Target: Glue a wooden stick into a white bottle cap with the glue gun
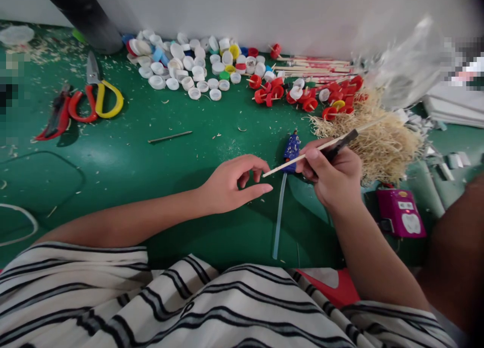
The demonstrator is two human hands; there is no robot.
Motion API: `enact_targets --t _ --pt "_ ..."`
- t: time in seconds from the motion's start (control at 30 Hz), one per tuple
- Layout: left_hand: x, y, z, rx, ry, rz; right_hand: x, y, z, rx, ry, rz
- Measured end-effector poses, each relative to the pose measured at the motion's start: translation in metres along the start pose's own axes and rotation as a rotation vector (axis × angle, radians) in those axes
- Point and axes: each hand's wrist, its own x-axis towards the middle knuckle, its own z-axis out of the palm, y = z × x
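My right hand (335, 174) is closed round a thin wooden stick (298, 159) and a dark-handled tool (342, 142), above the green table (124, 151). The stick's tip points left toward my left hand (236, 184). That hand hovers just left of the tip with its fingers curled loosely apart and nothing in them. Under the stick lies a blue glue gun (291, 149) with a clear glue stick (279, 217) trailing toward me.
A heap of straw-like shavings (381, 141) lies right of my hands. White and coloured bottle caps (189, 63) and red caps on sticks (302, 93) sit at the back. Scissors (96, 93) and red pliers (55, 118) lie far left. A magenta device (401, 212) sits right.
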Motion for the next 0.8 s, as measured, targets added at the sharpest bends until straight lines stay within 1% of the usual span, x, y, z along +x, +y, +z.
enact_targets --t 0.1,0.17,0.2,0.27,0.3,0.37,0.4,0.5,0.57,0.67,0.73,0.8 --pt "0.006 0.005 -0.002 0.055 0.033 -0.022 0.001 0.0 0.002 -0.007 -0.009 0.033" --pt "0.01 0.008 -0.006 0.067 0.081 -0.029 0.002 -0.003 0.001 -0.018 -0.014 0.041" --pt "0.013 0.01 -0.01 0.064 0.113 -0.039 0.002 -0.004 0.0 -0.048 -0.02 0.033" --pt "0.018 0.014 -0.017 0.056 0.179 -0.065 0.002 -0.008 -0.002 -0.185 -0.056 -0.021" --pt "0.021 0.015 -0.021 0.059 0.209 -0.068 0.002 -0.01 -0.003 -0.276 -0.091 -0.063" --pt "0.029 0.014 -0.029 0.09 0.239 -0.061 0.001 -0.013 -0.004 -0.433 -0.202 -0.164" --pt "0.033 0.013 -0.032 0.118 0.241 -0.064 0.0 -0.013 -0.004 -0.481 -0.271 -0.219" --pt "0.049 0.005 -0.038 0.221 0.196 -0.09 -0.003 -0.013 -0.002 -0.552 -0.464 -0.349" --pt "0.059 -0.004 -0.039 0.293 0.171 -0.103 -0.005 -0.012 -0.001 -0.604 -0.574 -0.373" --pt "0.069 -0.015 -0.039 0.361 0.178 -0.122 -0.008 -0.013 0.0 -0.64 -0.712 -0.362" --pt "0.072 -0.021 -0.04 0.386 0.186 -0.133 -0.01 -0.014 0.0 -0.632 -0.756 -0.371" --pt "0.073 -0.024 -0.04 0.4 0.185 -0.138 -0.013 -0.015 0.001 -0.642 -0.766 -0.388"
